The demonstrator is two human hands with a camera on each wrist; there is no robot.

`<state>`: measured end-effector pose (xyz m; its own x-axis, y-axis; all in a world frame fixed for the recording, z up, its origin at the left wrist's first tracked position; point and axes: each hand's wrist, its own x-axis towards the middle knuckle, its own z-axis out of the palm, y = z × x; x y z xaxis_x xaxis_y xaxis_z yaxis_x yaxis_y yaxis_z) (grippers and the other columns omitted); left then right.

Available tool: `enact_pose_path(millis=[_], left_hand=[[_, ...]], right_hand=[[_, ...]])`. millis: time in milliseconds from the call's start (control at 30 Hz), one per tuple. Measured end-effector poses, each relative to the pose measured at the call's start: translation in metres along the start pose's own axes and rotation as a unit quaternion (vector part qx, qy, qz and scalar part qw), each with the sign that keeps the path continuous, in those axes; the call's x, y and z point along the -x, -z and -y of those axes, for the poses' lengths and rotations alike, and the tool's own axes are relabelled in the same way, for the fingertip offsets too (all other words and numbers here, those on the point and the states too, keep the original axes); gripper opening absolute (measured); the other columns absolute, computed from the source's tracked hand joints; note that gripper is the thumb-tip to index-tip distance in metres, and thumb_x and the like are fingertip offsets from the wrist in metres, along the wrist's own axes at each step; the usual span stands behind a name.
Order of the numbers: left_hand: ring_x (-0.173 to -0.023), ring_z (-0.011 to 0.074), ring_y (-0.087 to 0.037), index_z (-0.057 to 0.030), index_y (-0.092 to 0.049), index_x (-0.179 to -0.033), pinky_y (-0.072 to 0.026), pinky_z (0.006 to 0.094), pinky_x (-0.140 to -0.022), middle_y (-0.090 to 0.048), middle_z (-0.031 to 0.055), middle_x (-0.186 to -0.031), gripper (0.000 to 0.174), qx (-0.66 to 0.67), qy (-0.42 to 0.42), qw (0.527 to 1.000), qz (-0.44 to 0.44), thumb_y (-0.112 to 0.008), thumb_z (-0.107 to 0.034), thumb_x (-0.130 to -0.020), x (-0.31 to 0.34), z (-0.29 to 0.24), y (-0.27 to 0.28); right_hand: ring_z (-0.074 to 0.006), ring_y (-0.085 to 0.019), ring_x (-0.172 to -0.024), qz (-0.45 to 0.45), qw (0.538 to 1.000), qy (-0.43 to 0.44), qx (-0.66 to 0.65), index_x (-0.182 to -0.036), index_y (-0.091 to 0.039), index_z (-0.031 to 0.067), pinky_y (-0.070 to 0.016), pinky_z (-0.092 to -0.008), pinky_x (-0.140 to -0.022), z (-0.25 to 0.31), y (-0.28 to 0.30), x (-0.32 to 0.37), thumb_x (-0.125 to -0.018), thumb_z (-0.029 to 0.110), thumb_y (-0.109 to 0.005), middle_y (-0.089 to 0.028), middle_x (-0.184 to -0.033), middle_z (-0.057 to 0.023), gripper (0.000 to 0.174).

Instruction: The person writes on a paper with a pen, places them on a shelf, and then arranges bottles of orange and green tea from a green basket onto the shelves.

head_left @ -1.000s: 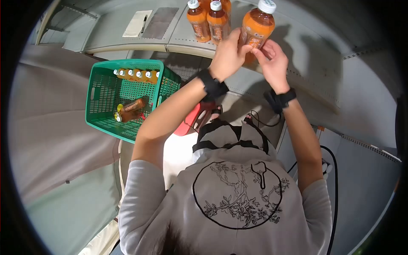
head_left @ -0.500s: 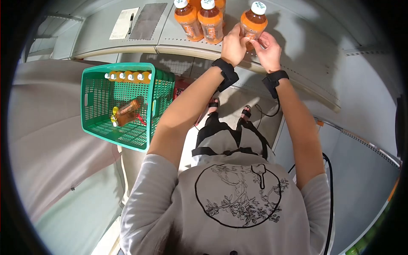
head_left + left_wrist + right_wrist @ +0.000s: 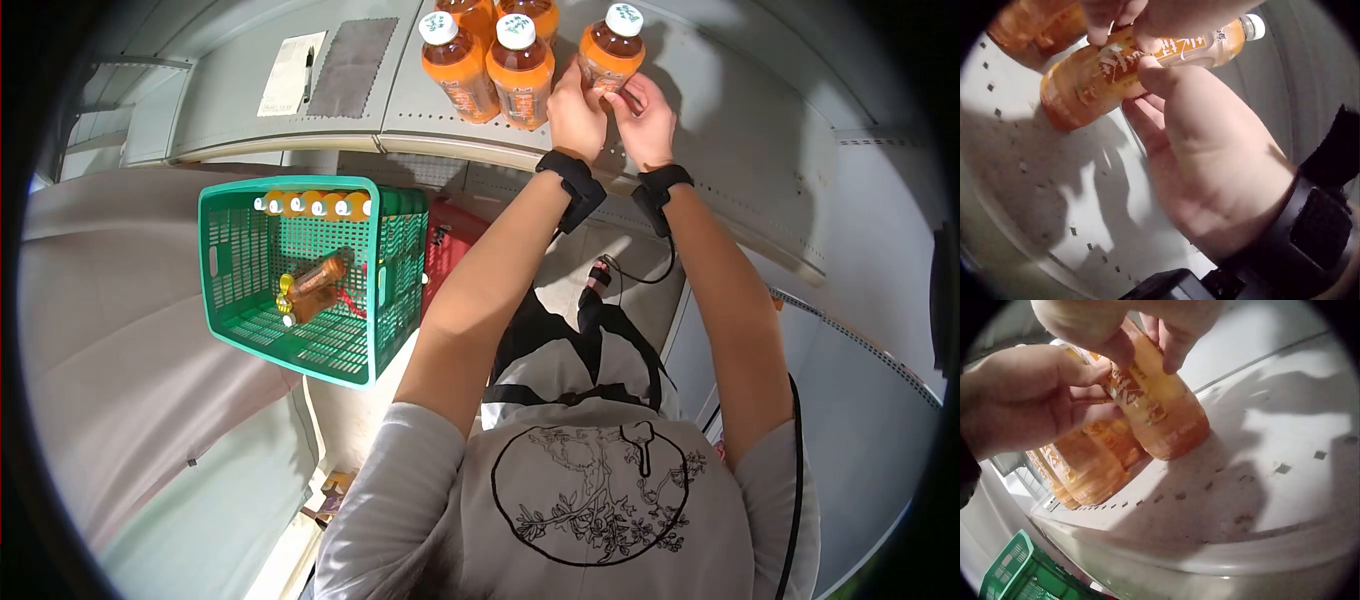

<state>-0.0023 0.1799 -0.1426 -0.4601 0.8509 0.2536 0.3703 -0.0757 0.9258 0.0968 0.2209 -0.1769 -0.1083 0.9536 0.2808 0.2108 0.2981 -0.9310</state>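
An orange drink bottle with a white cap (image 3: pixel 611 55) is between both hands at the shelf. My left hand (image 3: pixel 577 118) grips its left side, thumb across the label in the left wrist view (image 3: pixel 1210 144). My right hand (image 3: pixel 647 122) holds the other side, thumb and fingertips on the label (image 3: pixel 1129 328). The bottle's base (image 3: pixel 1179 437) is at the shelf surface; whether it touches I cannot tell. Several similar bottles (image 3: pixel 521 80) stand just left of the hands, near the shelf's front edge.
Left on the shelf (image 3: pixel 230 95) lie a grey cloth (image 3: pixel 353 68) and a paper (image 3: pixel 291 75) with a black pen (image 3: pixel 308 72). Below, a green basket (image 3: pixel 375 290) holds an upright-looking row of bottles (image 3: pixel 318 204) and loose ones (image 3: pixel 320 285). A red object (image 3: pixel 455 240) is beside it.
The bottle has come down from nearer the head camera toward the shelf, with both hands still on it. The head view has shifted, so basket and shelf items appear lower than half a second ago.
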Motion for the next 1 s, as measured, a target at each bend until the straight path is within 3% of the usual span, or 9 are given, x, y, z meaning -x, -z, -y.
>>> enact_pose_path(millis=[167,233,300,400,467,800,900,1000], left_hand=[[-0.093,0.0410,-0.055,0.0046,-0.045,-0.119,-0.0445,0.0424,-0.080,-0.057,0.0263,-0.099,0.046,-0.019,0.008,0.999,-0.042,-0.046,0.005,-0.073,-0.004,0.001,-0.010],[-0.087,0.0414,-0.057,-0.0013,-0.050,-0.114,-0.0472,0.0420,-0.073,-0.059,0.0259,-0.089,0.040,-0.039,-0.006,0.994,-0.105,-0.050,0.000,-0.074,-0.005,0.001,-0.012],[-0.084,0.0413,-0.058,0.0013,-0.049,-0.114,-0.0472,0.0425,-0.073,-0.059,0.0271,-0.087,0.041,-0.050,0.001,0.991,-0.124,-0.050,0.000,-0.074,-0.006,-0.001,-0.014],[-0.091,0.0416,-0.055,0.0053,-0.045,-0.119,-0.0446,0.0420,-0.079,-0.057,0.0265,-0.100,0.045,-0.046,0.045,0.992,-0.110,-0.048,0.003,-0.073,-0.007,-0.005,-0.014],[-0.081,0.0407,-0.059,0.0030,-0.050,-0.114,-0.0471,0.0421,-0.073,-0.059,0.0271,-0.085,0.040,-0.078,0.026,0.982,-0.171,-0.052,-0.003,-0.074,-0.008,-0.005,-0.018],[-0.080,0.0406,-0.059,0.0034,-0.054,-0.103,-0.0471,0.0422,-0.068,-0.059,0.0269,-0.083,0.029,-0.075,0.049,0.979,-0.184,-0.053,-0.007,-0.076,-0.011,-0.014,-0.021],[-0.078,0.0410,-0.058,0.0046,-0.050,-0.101,-0.0473,0.0422,-0.065,-0.060,0.0243,-0.088,0.028,-0.087,0.082,0.982,-0.146,-0.052,0.002,-0.073,-0.014,-0.019,-0.019],[-0.074,0.0420,-0.058,0.0047,-0.052,-0.094,-0.0473,0.0431,-0.063,-0.059,0.0254,-0.078,0.021,-0.105,0.066,0.976,-0.182,-0.053,-0.002,-0.075,-0.011,-0.012,-0.024]], right_hand=[[-0.0217,-0.060,-0.094,-0.007,1.000,-0.005,0.025,-0.106,-0.052,-0.0048,-0.0502,-0.0305,-0.080,0.004,-0.006,-0.008,-0.072,0.002,-0.068,-0.060,-0.100,-0.0160,0.038],[-0.0215,-0.060,-0.094,-0.008,0.999,0.009,0.031,-0.105,-0.053,-0.0042,-0.0508,-0.0304,-0.077,0.007,-0.009,-0.009,-0.071,0.002,-0.068,-0.060,-0.100,-0.0154,0.038],[-0.0218,-0.060,-0.094,-0.006,0.999,0.009,0.032,-0.106,-0.052,-0.0042,-0.0511,-0.0303,-0.077,0.011,-0.012,-0.012,-0.071,0.002,-0.068,-0.060,-0.101,-0.0149,0.039],[-0.0228,-0.060,-0.095,-0.001,1.000,-0.010,0.025,-0.107,-0.051,-0.0044,-0.0512,-0.0301,-0.077,0.012,-0.017,-0.015,-0.071,0.001,-0.068,-0.059,-0.102,-0.0153,0.040],[-0.0237,-0.060,-0.095,0.001,1.000,0.002,0.027,-0.107,-0.050,-0.0045,-0.0512,-0.0300,-0.078,0.007,-0.019,-0.018,-0.070,0.001,-0.068,-0.058,-0.103,-0.0154,0.041],[-0.0278,-0.059,-0.095,-0.005,1.000,0.019,0.023,-0.107,-0.051,-0.0032,-0.0485,-0.0333,-0.081,-0.011,-0.022,-0.023,-0.071,0.006,-0.069,-0.058,-0.101,-0.0176,0.042],[-0.0292,-0.059,-0.095,-0.009,0.999,0.025,0.020,-0.108,-0.051,-0.0029,-0.0484,-0.0347,-0.081,-0.013,-0.024,-0.026,-0.071,0.009,-0.068,-0.058,-0.101,-0.0189,0.042],[-0.0322,-0.060,-0.091,0.002,0.997,0.043,0.060,-0.109,-0.051,-0.0035,-0.0489,-0.0368,-0.078,-0.013,-0.021,-0.026,-0.072,0.015,-0.068,-0.058,-0.103,-0.0218,0.044]])
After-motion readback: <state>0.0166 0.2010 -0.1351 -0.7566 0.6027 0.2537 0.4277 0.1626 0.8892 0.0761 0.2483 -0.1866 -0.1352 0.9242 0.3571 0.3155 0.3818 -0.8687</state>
